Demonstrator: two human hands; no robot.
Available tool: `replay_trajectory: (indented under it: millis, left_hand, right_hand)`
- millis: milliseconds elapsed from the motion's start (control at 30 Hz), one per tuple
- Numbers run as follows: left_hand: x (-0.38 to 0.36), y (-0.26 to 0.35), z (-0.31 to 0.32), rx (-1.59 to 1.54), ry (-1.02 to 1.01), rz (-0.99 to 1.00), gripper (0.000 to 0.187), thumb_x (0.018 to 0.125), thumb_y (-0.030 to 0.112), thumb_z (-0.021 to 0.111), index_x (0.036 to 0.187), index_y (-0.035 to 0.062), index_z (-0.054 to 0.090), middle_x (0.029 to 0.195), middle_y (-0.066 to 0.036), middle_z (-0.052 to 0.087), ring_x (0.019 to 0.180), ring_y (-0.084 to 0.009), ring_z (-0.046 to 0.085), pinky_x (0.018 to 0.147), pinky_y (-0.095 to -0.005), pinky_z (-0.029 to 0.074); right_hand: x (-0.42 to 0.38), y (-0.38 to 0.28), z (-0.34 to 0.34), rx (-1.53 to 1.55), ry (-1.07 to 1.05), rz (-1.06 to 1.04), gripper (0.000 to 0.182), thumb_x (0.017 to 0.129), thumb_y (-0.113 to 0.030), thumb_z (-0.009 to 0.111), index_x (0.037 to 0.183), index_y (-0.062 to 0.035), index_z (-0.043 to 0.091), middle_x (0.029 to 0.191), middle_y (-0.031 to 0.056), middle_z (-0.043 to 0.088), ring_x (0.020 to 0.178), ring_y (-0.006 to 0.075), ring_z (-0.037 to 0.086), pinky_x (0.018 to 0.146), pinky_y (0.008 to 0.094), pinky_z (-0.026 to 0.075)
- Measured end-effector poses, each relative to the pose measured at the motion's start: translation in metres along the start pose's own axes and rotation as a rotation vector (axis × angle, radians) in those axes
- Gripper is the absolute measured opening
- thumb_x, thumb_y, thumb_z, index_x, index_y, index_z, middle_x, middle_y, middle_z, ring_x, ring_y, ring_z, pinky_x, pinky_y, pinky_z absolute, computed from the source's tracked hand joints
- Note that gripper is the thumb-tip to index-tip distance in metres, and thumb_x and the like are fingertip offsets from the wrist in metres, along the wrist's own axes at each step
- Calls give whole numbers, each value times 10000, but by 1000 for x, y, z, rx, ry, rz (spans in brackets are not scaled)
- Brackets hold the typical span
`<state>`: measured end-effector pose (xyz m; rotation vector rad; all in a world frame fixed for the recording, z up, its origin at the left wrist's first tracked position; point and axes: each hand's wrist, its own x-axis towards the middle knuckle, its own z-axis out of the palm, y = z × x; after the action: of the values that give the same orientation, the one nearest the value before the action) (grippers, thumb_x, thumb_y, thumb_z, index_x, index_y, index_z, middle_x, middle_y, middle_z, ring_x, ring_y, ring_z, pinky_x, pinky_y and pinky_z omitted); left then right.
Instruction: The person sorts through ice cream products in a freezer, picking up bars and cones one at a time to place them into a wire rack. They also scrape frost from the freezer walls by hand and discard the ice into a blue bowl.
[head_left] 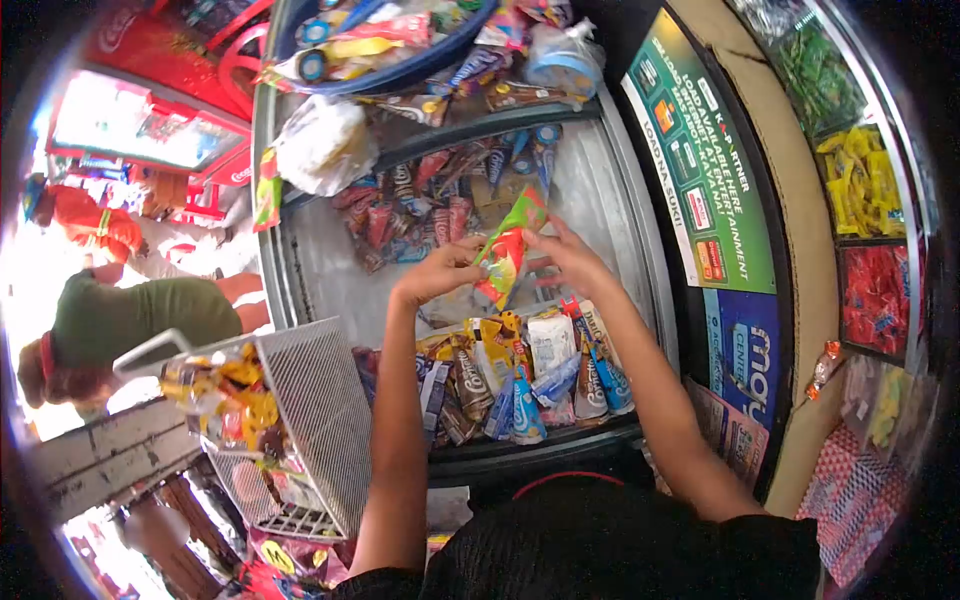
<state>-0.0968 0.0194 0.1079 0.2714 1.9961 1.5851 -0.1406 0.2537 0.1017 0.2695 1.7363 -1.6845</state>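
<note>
A green and red ice cream packet [508, 252] is held up over the open chest freezer [640, 240]. My left hand [440, 270] pinches its left edge between thumb and fingers. On the other side, my right hand [568, 258] has its fingers spread, with the fingertips right at the packet's edge. Below my hands, wrapped ice cream cones [472, 375] and other packs stand packed along the freezer's near end. Farther in lies a heap of red, blue and brown wrapped cones [430, 205].
A blue basin [440, 75] of ice creams and a white plastic bag [325, 145] sit at the far end. A wire mesh rack [315, 420] with snack packs is at left, near a person in a green shirt [150, 325]. A green poster [700, 150] lines the right side.
</note>
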Motion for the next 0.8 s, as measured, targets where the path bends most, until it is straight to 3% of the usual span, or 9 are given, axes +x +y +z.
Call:
replay_trajectory:
  millis: [67,233,333,433,500,567,633,667,800]
  left_hand:
    - [-14,11,8,-55,93,113,251,817,189,640,947,-23,671,1154,-98,573,1107,-205,486,966,-313,350]
    - [-37,2,13,-268,68,-49,262,852,219,640,960,-18,668,1222,-58,531,1086,-150,494,914,-306,393]
    - [-34,-45,21,-318,476,-76,279,853,214,638,1012,-15,651,1148,-51,579,1007,-156,550,849,-301,439]
    - [-31,-72,22,181,680,-353,305,851,202,642,1081,3,625,1089,-52,609,928,-169,602,812,-311,476]
    - [-37,-41,27,-1458,482,230,392,829,206,665,1152,1,582,1065,-80,630,920,-213,623,805,-334,495]
    - [-22,-117,18,-1353,385,49,397,817,217,677,1136,-1,586,1062,-96,645,929,-231,628,804,-358,498]
    - [-15,-119,28,547,735,-363,357,821,191,674,1106,-7,590,1022,-98,656,902,-221,635,792,-376,506]
    - [-8,-112,29,-225,1014,-166,298,830,138,662,1083,-6,601,962,-91,657,827,-178,639,742,-345,521]
    - [-26,-81,25,-824,1154,44,213,866,103,631,1028,-34,616,846,-74,644,719,-129,611,635,-235,494]
  right_hand:
    - [14,-6,11,486,-302,234,859,746,-157,760,1417,-180,223,1047,75,597,897,229,599,776,422,485]
    - [25,-3,26,457,-174,68,871,709,12,728,1403,-175,236,1074,116,581,885,219,600,782,395,495]
    - [17,-12,28,210,-76,-351,902,713,67,695,1425,-159,189,964,102,601,885,178,587,712,312,486]
    - [14,-20,25,-2,-39,-367,941,673,55,724,1412,-88,160,1019,133,616,892,204,616,743,297,509]
    - [15,-24,28,-17,-43,-335,836,681,24,735,1372,-36,269,1017,118,625,896,186,615,740,289,509]
    - [26,-30,37,-56,-145,-279,657,705,-3,729,1283,-11,417,1001,113,633,871,172,621,733,292,510]
    - [35,-47,68,-70,-152,-350,513,725,-25,720,1193,-8,510,976,108,640,825,160,627,720,291,512]
    - [38,-67,89,-42,-243,-382,511,730,-44,721,1196,-23,513,976,102,636,854,154,623,740,285,506]
    - [79,-139,198,-203,-401,-639,450,742,-94,697,1152,-6,533,896,130,651,774,142,636,668,277,516]
